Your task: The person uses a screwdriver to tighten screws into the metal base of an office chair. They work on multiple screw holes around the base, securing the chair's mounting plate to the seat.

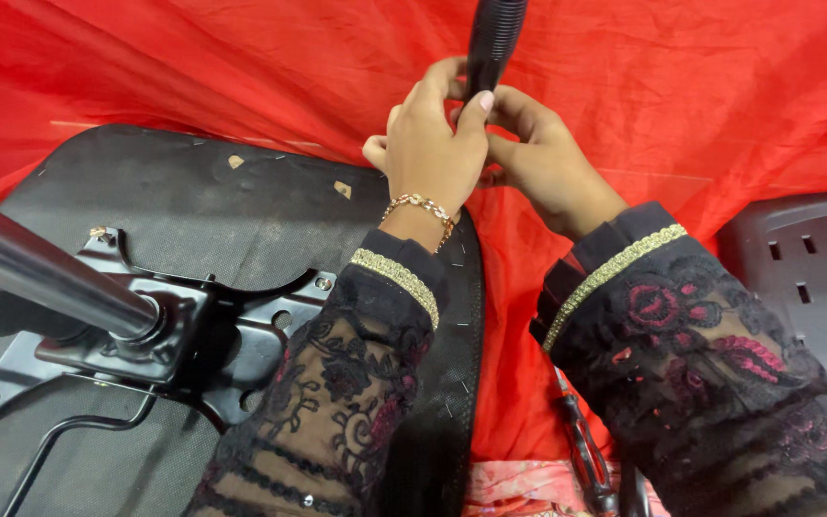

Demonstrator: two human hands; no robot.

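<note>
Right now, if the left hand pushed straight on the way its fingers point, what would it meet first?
The left hand already touches the black ribbed tube; beyond that lies the red cloth, though depth is unclear.

At the top centre of the frame, the left hand [425, 144] and right hand [540, 158] close together around the lower end of a black ribbed tube [493, 38]. An upturned chair seat [184, 201] with its black metal bracket [193, 335] fills the lower left, red cloth [241, 67] behind.
</note>
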